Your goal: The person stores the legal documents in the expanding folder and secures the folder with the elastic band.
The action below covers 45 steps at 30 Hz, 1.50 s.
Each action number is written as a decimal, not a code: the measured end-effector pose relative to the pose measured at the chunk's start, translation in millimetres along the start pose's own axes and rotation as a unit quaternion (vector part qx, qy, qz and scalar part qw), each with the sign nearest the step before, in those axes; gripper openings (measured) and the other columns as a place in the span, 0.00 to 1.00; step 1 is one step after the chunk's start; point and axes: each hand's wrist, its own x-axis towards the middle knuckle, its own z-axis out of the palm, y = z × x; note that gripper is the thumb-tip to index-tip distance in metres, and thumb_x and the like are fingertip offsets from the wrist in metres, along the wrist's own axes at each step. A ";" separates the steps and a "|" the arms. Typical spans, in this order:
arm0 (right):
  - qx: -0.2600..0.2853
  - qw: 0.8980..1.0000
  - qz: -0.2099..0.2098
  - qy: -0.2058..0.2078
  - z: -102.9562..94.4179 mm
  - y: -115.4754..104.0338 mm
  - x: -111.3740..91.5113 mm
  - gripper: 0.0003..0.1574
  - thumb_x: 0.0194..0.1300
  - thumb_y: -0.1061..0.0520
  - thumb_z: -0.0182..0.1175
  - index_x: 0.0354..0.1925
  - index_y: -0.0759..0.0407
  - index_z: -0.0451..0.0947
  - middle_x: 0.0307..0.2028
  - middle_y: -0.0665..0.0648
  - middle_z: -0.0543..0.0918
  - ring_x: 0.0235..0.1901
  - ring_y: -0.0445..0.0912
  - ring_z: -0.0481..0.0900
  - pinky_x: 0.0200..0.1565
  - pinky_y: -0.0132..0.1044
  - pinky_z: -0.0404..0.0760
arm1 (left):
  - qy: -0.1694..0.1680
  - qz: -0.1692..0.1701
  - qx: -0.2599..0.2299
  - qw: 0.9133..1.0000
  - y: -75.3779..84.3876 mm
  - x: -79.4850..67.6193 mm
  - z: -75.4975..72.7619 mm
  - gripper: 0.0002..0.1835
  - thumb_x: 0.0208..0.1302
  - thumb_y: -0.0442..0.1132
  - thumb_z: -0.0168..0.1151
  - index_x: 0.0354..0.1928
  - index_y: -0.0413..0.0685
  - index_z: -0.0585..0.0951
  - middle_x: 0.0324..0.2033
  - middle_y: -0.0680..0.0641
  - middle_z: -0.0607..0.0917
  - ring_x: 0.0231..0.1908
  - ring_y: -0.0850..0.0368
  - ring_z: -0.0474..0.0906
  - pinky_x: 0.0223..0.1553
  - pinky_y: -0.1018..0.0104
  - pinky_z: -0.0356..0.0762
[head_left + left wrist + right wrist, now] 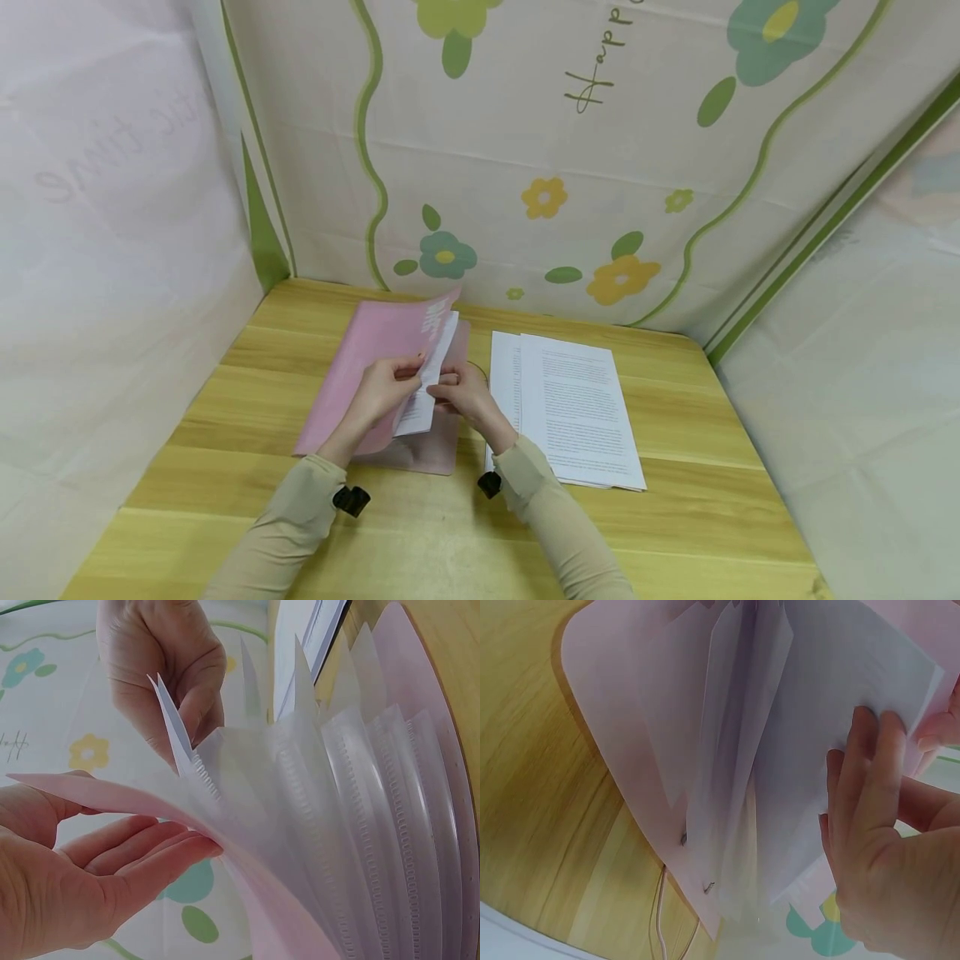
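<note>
A pink display book [375, 333] lies partly opened on the wooden table, its front cover lifted. My left hand [378, 390] holds that cover, thumb on one side and fingers on the other, as the left wrist view shows. White printed papers [417, 410] stand at a slant inside the cover, and my right hand [471, 395] pinches their edge. In the right wrist view the right fingers [877, 765] lie along the papers' face; the thumb is mostly hidden. Clear plastic pockets [360, 795] fan out beside the papers. How far the papers sit in a pocket is unclear.
To the right, a pile of printed sheets [581, 408] overlaps another pile [506, 367] on the table [697, 467]. A thin elastic cord [660, 915] loops out from the book's edge. Flowered cloth walls [480, 150] enclose the table's back and sides.
</note>
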 end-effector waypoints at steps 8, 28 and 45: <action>0.012 1.000 -0.013 -0.025 -4.6 2.9 -5.6 0.26 0.67 0.63 0.61 0.60 0.71 0.71 0.52 0.72 0.84 0.32 0.40 0.85 0.36 0.31 0.86 | 0.007 0.001 0.000 1.000 -3.3 0.8 0.2 0.23 0.65 0.33 0.59 0.62 0.39 0.77 0.58 0.39 0.83 0.57 0.42 0.81 0.52 0.55 0.82; -0.007 0.999 -0.009 -0.038 -32.7 6.4 -32.0 0.28 0.70 0.60 0.58 0.63 0.74 0.69 0.51 0.74 0.82 0.37 0.44 0.87 0.47 0.44 0.86 | 0.007 0.003 -0.012 1.000 -2.9 1.5 -0.6 0.24 0.64 0.32 0.59 0.62 0.36 0.77 0.57 0.36 0.83 0.57 0.41 0.81 0.56 0.51 0.79; -0.011 1.000 -0.006 -0.001 -67.9 22.6 -41.1 0.30 0.68 0.60 0.61 0.63 0.75 0.67 0.53 0.77 0.80 0.43 0.54 0.88 0.50 0.49 0.85 | 0.004 0.001 -0.014 1.000 -4.2 1.6 1.8 0.23 0.64 0.31 0.58 0.62 0.34 0.77 0.57 0.33 0.82 0.57 0.40 0.81 0.56 0.52 0.80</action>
